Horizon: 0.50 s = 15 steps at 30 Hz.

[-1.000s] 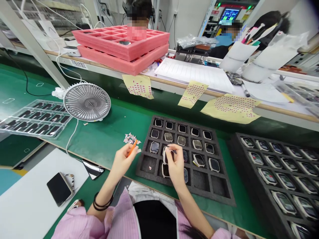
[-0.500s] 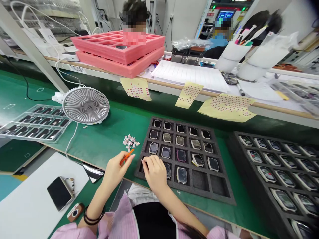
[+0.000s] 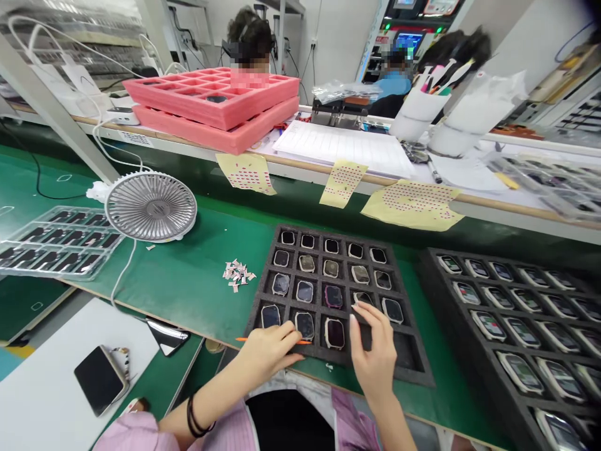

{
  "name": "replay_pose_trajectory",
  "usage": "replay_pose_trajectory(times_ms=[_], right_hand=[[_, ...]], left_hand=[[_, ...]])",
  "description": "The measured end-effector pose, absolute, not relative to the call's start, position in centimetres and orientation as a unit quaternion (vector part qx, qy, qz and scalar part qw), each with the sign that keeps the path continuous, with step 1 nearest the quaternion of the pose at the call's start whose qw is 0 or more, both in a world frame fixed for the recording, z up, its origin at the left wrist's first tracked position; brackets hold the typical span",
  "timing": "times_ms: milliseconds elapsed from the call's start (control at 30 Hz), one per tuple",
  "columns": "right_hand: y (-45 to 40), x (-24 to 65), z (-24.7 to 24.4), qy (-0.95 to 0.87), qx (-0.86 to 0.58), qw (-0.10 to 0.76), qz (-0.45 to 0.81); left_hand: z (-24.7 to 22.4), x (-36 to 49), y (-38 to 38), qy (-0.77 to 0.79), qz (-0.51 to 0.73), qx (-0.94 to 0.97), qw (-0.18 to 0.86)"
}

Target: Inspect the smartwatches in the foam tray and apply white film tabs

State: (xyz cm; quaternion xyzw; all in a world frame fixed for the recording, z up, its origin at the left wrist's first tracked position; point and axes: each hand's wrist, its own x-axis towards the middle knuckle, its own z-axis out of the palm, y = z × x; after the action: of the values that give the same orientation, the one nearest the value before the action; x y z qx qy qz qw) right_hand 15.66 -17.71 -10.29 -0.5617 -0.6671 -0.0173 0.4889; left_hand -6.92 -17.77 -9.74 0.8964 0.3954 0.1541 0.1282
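Left hand point(image 3: 267, 356) grips an orange stick point(image 3: 244, 339) over the foam tray point(image 3: 342, 233); open right hand point(image 3: 374, 357) nears a watch case point(image 3: 392, 310), which looks to need a fingertip pinch.

We log, on the green bench mat point(image 3: 197, 282): one grey desk fan point(image 3: 150, 207); one clear plastic tray of dark parts point(image 3: 61, 244); one black phone point(image 3: 99, 379) on a white board point(image 3: 47, 388). On the shelf beyond: two stacked pink foam trays point(image 3: 211, 103), one ruled paper pad point(image 3: 342, 147), one white pen cup point(image 3: 413, 106). Hanging from its edge: three yellow dotted sheets point(image 3: 413, 205). Across the bench: one co-worker point(image 3: 248, 31).
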Motion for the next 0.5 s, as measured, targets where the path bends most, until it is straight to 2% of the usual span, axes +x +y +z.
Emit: replay_pose_trajectory(times_ms=[167,333,500], right_hand=[[-19.4,17.9,-10.2,-0.632,-0.583,0.505,-0.076],[-21.7,20.9,-9.5,-0.607,-0.609,0.489,-0.151],[-25.6,27.9,-8.2,-0.394,-0.719,0.494,-0.289]], left_hand=[[-10.4,-5.4,-15.1,0.464,0.167,0.862,0.117],[-9.1,-4.5,-5.9,0.546,0.091,0.83,0.064],[-7.7,0.1,4.5,0.559,0.069,0.826,0.014]])
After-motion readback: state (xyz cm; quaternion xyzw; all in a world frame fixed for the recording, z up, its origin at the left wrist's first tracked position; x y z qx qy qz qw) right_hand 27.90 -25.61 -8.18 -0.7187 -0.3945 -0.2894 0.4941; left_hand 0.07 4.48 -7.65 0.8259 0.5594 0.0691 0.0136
